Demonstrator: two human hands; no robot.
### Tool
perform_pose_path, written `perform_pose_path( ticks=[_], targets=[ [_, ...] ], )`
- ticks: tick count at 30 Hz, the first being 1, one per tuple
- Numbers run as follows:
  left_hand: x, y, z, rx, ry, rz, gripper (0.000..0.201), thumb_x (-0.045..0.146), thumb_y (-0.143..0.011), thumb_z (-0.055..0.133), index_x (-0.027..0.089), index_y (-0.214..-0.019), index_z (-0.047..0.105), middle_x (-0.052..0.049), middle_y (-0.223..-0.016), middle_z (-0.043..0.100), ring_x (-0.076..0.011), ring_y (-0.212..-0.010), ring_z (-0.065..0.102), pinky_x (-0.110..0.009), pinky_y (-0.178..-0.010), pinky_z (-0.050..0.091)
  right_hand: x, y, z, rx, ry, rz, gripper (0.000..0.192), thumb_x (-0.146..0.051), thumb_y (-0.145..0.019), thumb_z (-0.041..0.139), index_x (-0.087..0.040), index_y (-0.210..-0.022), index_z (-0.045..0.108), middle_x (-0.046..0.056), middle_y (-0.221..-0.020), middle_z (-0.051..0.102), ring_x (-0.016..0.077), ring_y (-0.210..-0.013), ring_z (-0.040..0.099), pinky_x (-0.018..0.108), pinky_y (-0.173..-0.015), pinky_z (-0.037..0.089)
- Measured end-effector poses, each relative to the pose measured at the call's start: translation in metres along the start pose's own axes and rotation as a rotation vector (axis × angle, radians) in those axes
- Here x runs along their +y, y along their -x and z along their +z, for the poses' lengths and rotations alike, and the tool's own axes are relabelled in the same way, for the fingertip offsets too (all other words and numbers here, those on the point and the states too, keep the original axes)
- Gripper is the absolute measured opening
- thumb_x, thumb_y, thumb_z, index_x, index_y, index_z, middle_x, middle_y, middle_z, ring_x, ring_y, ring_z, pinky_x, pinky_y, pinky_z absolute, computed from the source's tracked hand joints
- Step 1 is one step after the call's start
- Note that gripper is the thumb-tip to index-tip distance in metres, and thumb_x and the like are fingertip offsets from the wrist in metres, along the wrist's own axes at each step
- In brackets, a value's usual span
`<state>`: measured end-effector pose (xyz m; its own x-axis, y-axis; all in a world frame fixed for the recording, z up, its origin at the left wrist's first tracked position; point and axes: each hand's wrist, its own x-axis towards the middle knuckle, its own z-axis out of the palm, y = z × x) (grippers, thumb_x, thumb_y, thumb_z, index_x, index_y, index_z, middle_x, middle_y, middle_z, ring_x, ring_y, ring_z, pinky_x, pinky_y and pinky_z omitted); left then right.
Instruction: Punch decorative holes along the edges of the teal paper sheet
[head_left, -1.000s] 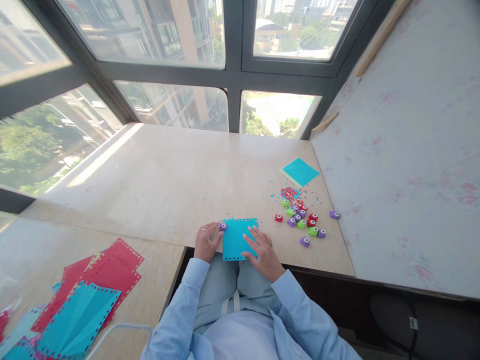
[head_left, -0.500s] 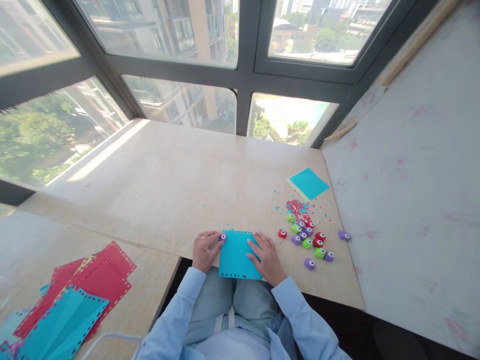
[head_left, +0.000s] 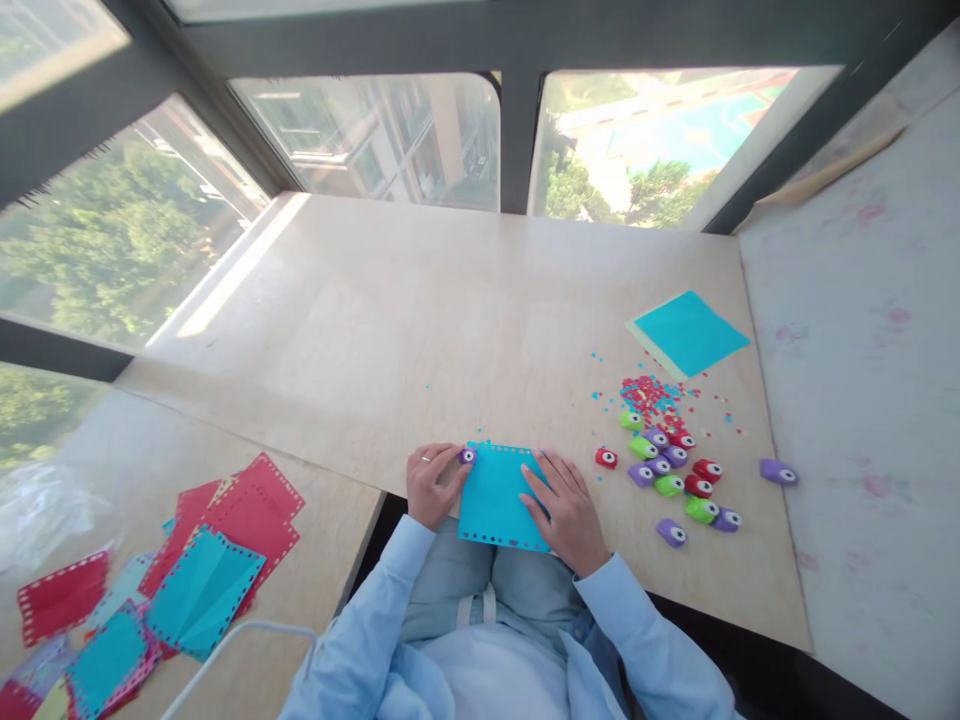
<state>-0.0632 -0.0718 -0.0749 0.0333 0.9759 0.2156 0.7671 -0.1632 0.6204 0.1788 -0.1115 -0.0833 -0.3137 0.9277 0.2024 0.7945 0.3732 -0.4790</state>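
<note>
Hands: left hand [head_left: 432, 484] grips one purple punch [head_left: 467, 456]; right hand [head_left: 568, 505] flattens one blue sheet [head_left: 498, 495].

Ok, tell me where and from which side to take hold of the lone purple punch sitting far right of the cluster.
Grip the lone purple punch across its two long flanks, coming down from above. It lies flat on the table, apart from the other punches, so both sides look free. The right hand, now flat on the blue sheet, is probably the nearer one.
</note>
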Motion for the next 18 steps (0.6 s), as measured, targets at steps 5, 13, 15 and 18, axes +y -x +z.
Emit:
perform_pose_path(
  ticks=[5,13,15,18],
  targets=[
    [0.002,-0.001,-0.003,-0.018,0.078,-0.039,0.027,0.042,-0.084,0.061,0.024,-0.102,0.069,-0.007,-0.101,0.07,-0.0244,-0.1,0.062,-0.043,-0.091,0.046,0.002,0.0,0.001,0.0,-0.024,-0.003,0.046,-0.033,-0.094,0.048,-0.021,-0.139,0.046,0.01,-0.144,0.046,0.0268,-0.137,0.037,0.051,-0.111,0.032],
    [0.001,-0.019,-0.022,-0.054,0.311,-0.373,0.035,0.048,-0.078,0.063,0.017,-0.094,0.065,-0.004,-0.082,0.067,-0.0128,-0.061,0.056,-0.026,-0.057,0.046,0.004,0.002,0.002,0.177,-0.184,0.061,0.046,-0.03,-0.094,0.048,-0.019,-0.139,0.044,0.013,-0.138,0.052,0.0261,-0.132,0.043,0.05,-0.107,0.039],
    [0.0,-0.028,-0.027,-0.187,0.346,-0.389,0.034,0.051,-0.077,0.062,0.017,-0.075,0.063,-0.001,-0.067,0.062,-0.0127,-0.058,0.054,-0.025,-0.054,0.043,0.004,0.001,0.001,0.239,-0.23,0.077,0.043,-0.028,-0.094,0.048,-0.019,-0.137,0.047,0.013,-0.133,0.056,0.0249,-0.127,0.049,0.049,-0.105,0.042],
    [-0.003,-0.042,-0.03,-0.428,0.406,-0.456,0.04,0.055,-0.074,0.061,0.018,-0.06,0.058,0.004,-0.045,0.046,-0.0099,-0.043,0.044,-0.022,-0.042,0.032,0.005,0.001,0.001,0.337,-0.271,0.121,0.037,-0.027,-0.094,0.048,-0.018,-0.13,0.054,0.014,-0.124,0.062,0.024,-0.119,0.055,0.046,-0.101,0.046]
  ],
)
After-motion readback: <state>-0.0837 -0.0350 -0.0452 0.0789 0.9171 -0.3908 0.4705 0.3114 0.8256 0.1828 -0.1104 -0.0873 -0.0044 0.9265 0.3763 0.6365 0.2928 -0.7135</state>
